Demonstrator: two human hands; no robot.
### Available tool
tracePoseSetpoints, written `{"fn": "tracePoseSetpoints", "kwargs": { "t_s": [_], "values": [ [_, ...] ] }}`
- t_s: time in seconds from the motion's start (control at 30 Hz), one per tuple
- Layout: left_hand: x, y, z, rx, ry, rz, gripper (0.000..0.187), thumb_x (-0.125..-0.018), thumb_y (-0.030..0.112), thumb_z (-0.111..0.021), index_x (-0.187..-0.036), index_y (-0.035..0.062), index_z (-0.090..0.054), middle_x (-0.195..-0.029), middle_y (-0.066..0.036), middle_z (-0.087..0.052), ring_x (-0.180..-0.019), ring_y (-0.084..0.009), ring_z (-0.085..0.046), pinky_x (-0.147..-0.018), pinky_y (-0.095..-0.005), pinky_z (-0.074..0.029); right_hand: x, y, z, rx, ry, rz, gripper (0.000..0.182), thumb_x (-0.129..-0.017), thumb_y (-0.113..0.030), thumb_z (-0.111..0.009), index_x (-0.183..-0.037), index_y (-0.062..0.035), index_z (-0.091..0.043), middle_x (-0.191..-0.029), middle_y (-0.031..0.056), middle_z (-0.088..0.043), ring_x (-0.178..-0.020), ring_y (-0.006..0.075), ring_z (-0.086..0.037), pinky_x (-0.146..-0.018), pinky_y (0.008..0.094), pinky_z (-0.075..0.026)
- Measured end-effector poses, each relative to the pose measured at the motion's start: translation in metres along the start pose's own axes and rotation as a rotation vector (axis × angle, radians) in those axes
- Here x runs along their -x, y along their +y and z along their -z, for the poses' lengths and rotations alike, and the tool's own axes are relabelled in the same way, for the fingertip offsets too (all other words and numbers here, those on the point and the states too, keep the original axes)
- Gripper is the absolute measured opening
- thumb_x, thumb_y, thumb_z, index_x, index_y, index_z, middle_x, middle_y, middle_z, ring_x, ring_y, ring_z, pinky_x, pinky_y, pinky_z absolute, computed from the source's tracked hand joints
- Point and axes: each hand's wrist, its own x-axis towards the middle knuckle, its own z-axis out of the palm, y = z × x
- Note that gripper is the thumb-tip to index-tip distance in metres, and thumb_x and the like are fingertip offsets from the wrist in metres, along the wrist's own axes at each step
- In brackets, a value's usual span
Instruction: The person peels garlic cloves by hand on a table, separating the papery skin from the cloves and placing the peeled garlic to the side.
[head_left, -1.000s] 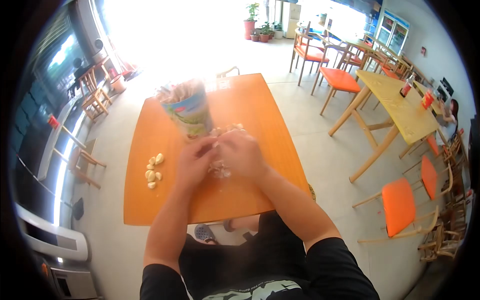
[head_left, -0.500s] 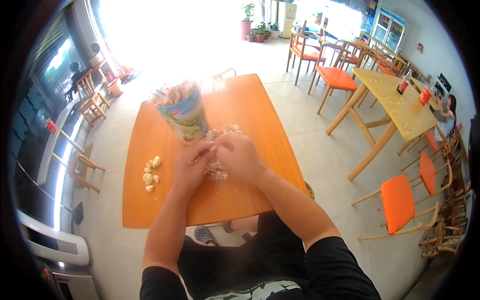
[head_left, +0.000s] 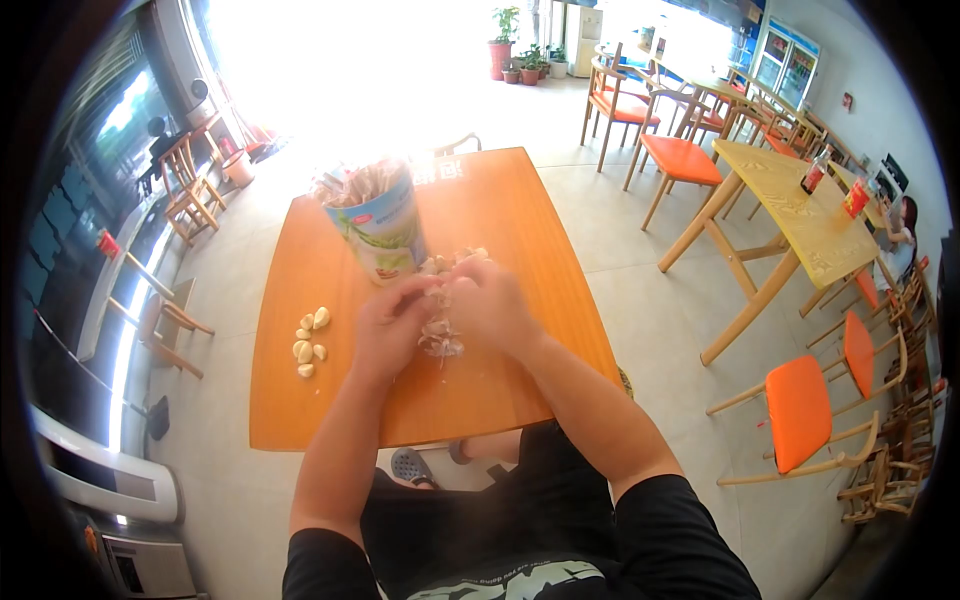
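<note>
My left hand [head_left: 392, 322] and my right hand [head_left: 490, 308] meet over the middle of the orange table [head_left: 500, 390], fingertips pinched together around a small pale garlic clove, mostly hidden by the fingers. Beneath them lies a loose pile of papery garlic skins [head_left: 441, 342]. Just past my fingers sit several unpeeled garlic cloves [head_left: 470, 256], partly covered by my right hand. A small group of peeled garlic cloves [head_left: 306, 350] rests to the left of my left forearm. Behind my left hand stands a printed plastic bucket [head_left: 385, 235] filled with wrapped, stick-like items.
A yellow wooden table [head_left: 790, 200] at the right bears a bottle [head_left: 815, 172] and a red container [head_left: 855, 198]. Orange-seated chairs [head_left: 797, 412] stand around it. A person [head_left: 898, 240] sits at the far right. Potted plants [head_left: 530, 65] line the back.
The view has shifted slightly, so the table and its contents sit a little further right. Both hands remain together at the clove, with small finger movements.
</note>
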Motion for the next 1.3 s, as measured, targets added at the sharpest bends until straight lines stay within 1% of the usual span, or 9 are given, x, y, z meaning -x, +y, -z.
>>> {"fn": "tracePoseSetpoints", "kwargs": {
  "t_s": [0.07, 0.1, 0.17, 0.27, 0.4, 0.6, 0.67, 0.77, 1.3],
  "values": [
    [0.001, 0.005, -0.001, 0.056, 0.009, -0.045, 0.024, -0.097, -0.003, -0.059, -0.120, 0.0004, -0.064, -0.117, -0.007, -0.067, -0.105, -0.0122, -0.063, -0.091, -0.0256, -0.052, -0.005, 0.012, 0.004, -0.039, -0.019, -0.255, 0.018, -0.084, -0.017, -0.062, -0.087, 0.0008, -0.066, -0.078, 0.0123, -0.066, -0.074, 0.0196, -0.064, -0.069, 0.0344, -0.051],
    [0.002, 0.006, -0.001, 0.113, 0.018, -0.090, 0.024, -0.098, -0.002, -0.059, -0.121, 0.0009, -0.063, -0.118, -0.007, -0.067, -0.105, -0.0128, -0.063, -0.092, -0.0265, -0.052, -0.004, 0.012, 0.006, -0.038, -0.019, -0.256, 0.018, -0.084, -0.017, -0.062, -0.087, 0.0008, -0.066, -0.078, 0.0123, -0.066, -0.074, 0.0196, -0.064, -0.069, 0.0344, -0.051],
    [0.000, 0.006, -0.001, 0.124, 0.048, -0.145, 0.023, -0.098, 0.000, -0.059, -0.121, 0.0009, -0.063, -0.118, -0.008, -0.068, -0.103, -0.0134, -0.063, -0.091, -0.0274, -0.052, -0.003, 0.012, 0.010, 0.290, -0.128, -0.209, 0.019, -0.081, -0.020, -0.063, -0.087, -0.0014, -0.066, -0.082, 0.0160, -0.068, -0.078, 0.0285, -0.067, -0.072, 0.0392, -0.052],
    [-0.001, 0.002, 0.006, 0.116, 0.090, -0.191, 0.023, -0.099, 0.003, -0.058, -0.122, 0.0009, -0.062, -0.117, -0.009, -0.068, -0.100, -0.0140, -0.064, -0.087, -0.0289, -0.053, 0.002, -0.012, 0.012, 0.417, -0.270, -0.133, 0.018, -0.081, -0.020, -0.063, -0.086, -0.0031, -0.066, -0.087, 0.0177, -0.068, -0.084, 0.0342, -0.067, -0.075, 0.0427, -0.052],
    [-0.003, 0.004, 0.009, 0.136, 0.065, -0.112, 0.023, -0.100, 0.006, -0.057, -0.122, 0.0006, -0.062, -0.116, -0.009, -0.068, -0.096, -0.0139, -0.064, -0.084, -0.0294, -0.054, 0.003, -0.003, 0.009, 0.438, -0.364, -0.046, 0.016, -0.081, -0.018, -0.063, -0.087, -0.0029, -0.065, -0.089, 0.0164, -0.068, -0.087, 0.0344, -0.066, -0.077, 0.0432, -0.052],
    [-0.008, -0.005, 0.014, 0.066, -0.003, -0.047, 0.025, -0.098, 0.005, -0.058, -0.122, 0.0001, -0.063, -0.104, -0.005, -0.067, -0.081, -0.0113, -0.060, -0.074, -0.0258, -0.051, -0.002, 0.022, 0.002, 0.470, -0.233, 0.281, 0.017, -0.085, -0.011, -0.062, -0.099, -0.0037, -0.066, -0.087, 0.0164, -0.067, -0.086, 0.0338, -0.066, -0.076, 0.0425, -0.052],
    [-0.007, 0.004, 0.010, 0.091, 0.000, 0.020, 0.024, -0.098, 0.005, -0.059, -0.120, 0.0004, -0.063, -0.100, -0.004, -0.066, -0.079, -0.0105, -0.059, -0.072, -0.0248, -0.050, 0.000, -0.009, 0.004, 0.152, -0.040, 0.261, 0.016, -0.088, -0.009, -0.064, -0.102, -0.0045, -0.068, -0.087, 0.0156, -0.067, -0.084, 0.0328, -0.066, -0.074, 0.0404, -0.053],
    [-0.007, 0.007, 0.006, 0.129, 0.002, 0.098, 0.021, -0.097, 0.007, -0.060, -0.117, 0.0012, -0.064, -0.095, -0.002, -0.065, -0.078, -0.0090, -0.058, -0.070, -0.0231, -0.049, 0.000, -0.011, 0.005, 0.142, -0.101, 0.405, 0.014, -0.088, -0.008, -0.067, -0.102, -0.0034, -0.068, -0.087, 0.0148, -0.066, -0.082, 0.0321, -0.066, -0.072, 0.0389, -0.053],
    [-0.008, 0.001, 0.008, 0.199, 0.026, 0.116, 0.020, -0.094, 0.009, -0.068, -0.113, 0.0027, -0.064, -0.101, -0.004, -0.068, -0.087, -0.0102, -0.064, -0.076, -0.0237, -0.053, 0.004, -0.016, 0.005, 0.196, -0.045, 0.396, 0.012, -0.088, -0.008, -0.067, -0.098, -0.0015, -0.065, -0.093, 0.0174, -0.068, -0.085, 0.0347, -0.068, -0.074, 0.0405, -0.054]
  ]
}}
